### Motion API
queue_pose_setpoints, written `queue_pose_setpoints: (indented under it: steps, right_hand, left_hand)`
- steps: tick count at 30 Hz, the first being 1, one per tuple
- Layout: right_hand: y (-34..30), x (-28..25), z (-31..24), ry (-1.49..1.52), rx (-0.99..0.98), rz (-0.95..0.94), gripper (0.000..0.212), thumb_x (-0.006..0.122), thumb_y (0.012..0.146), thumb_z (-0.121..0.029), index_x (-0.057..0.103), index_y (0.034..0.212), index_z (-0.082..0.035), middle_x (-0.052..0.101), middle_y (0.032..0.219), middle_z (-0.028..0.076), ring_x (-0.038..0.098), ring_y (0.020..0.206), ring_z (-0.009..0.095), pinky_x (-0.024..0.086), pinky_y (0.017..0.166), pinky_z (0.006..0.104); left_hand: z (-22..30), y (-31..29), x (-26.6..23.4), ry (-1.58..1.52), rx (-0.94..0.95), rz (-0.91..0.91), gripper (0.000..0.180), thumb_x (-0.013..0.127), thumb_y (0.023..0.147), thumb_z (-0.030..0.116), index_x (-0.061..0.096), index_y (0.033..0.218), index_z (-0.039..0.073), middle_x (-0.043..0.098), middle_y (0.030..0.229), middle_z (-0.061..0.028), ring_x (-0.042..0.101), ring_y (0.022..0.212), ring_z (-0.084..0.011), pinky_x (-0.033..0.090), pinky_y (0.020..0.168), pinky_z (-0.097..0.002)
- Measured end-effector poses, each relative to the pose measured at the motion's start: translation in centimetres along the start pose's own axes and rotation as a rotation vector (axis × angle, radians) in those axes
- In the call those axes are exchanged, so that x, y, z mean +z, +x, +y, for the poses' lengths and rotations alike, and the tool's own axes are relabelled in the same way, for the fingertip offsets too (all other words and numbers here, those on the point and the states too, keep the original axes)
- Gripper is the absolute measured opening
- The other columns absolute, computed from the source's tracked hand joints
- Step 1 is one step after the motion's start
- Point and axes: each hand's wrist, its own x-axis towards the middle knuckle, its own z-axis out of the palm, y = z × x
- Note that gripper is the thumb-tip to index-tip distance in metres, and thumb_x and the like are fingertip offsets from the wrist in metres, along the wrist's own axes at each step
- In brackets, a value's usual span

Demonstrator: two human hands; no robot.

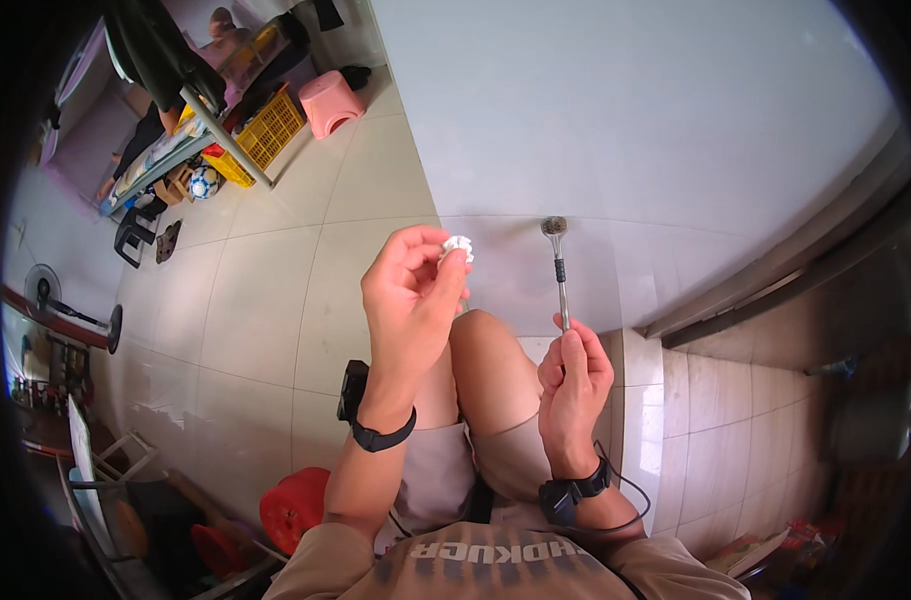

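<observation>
My left hand is raised above my knees, its thumb and fingers pinching a small wad of crumpled white tissue. Over my right thigh, my right hand grips the lower end of a slim metal-handled tool. That tool points up and away from me. It has a black sleeve partway along and a small rounded head with a brownish middle at the far end; the kind of tool cannot be told. The head and the tissue are apart.
A pale wall rises in front, with a doorway at right. A red stool stands by my left elbow. Farther off at left are a fan, a pink stool, a yellow crate, a ball and a person on a bed.
</observation>
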Motion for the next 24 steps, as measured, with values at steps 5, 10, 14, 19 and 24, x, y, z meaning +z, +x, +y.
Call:
queue_pose_setpoints:
  steps: [5,10,14,19,24]
  right_hand:
    - [0.4,-0.1,0.1,0.006,0.01,0.0,0.022,0.055,0.105,-0.012,0.064,0.116,0.004,0.041,0.069,-0.006,0.03,0.056,0.002,0.022,0.049,0.0223]
    - [0.3,0.3,0.6,0.018,-0.007,0.004,0.02,0.056,0.103,-0.01,0.065,0.115,0.003,0.043,0.069,-0.006,0.031,0.055,0.002,0.022,0.048,0.022]
    - [0.2,0.2,0.4,0.017,-0.037,0.013,0.021,0.056,0.103,-0.009,0.065,0.117,0.003,0.046,0.071,-0.007,0.033,0.056,0.001,0.023,0.047,0.02]
    - [0.8,1.3,-0.1,-0.149,-0.211,-0.001,0.023,0.056,0.103,-0.012,0.065,0.119,0.002,0.047,0.074,-0.007,0.034,0.058,-0.001,0.024,0.048,0.0181]
    - [3.2,5.1,-3.4,-0.205,-0.394,0.041,0.027,0.054,0.105,-0.015,0.064,0.122,0.003,0.046,0.074,-0.007,0.032,0.057,-0.001,0.021,0.048,0.0192]
  left_hand:
    - [-0.2,2.1,2.0,0.002,0.099,0.035,0.018,0.067,0.094,0.003,0.062,0.11,-0.003,0.07,0.087,-0.0082,0.062,0.067,-0.0093,0.05,0.057,-0.0231]
    - [-2.9,3.5,2.4,0.076,0.227,0.124,0.019,0.07,0.093,0.002,0.063,0.11,-0.002,0.07,0.086,-0.005,0.062,0.067,-0.0066,0.05,0.058,-0.0211]
    - [-4.8,3.5,3.4,0.2,0.465,0.229,0.009,0.072,0.09,-0.002,0.068,0.097,-0.002,0.07,0.08,-0.0045,0.064,0.067,-0.0077,0.052,0.059,-0.0221]
    - [-6.4,3.0,3.8,0.24,0.648,0.302,0.014,0.074,0.084,-0.005,0.066,0.094,0.0,0.064,0.073,-0.0109,0.061,0.057,-0.0151,0.05,0.052,-0.0266]
    - [-7.5,2.7,3.3,0.283,0.651,0.285,0.013,0.075,0.082,-0.007,0.065,0.089,-0.002,0.068,0.078,-0.0104,0.063,0.061,-0.013,0.052,0.053,-0.0242]
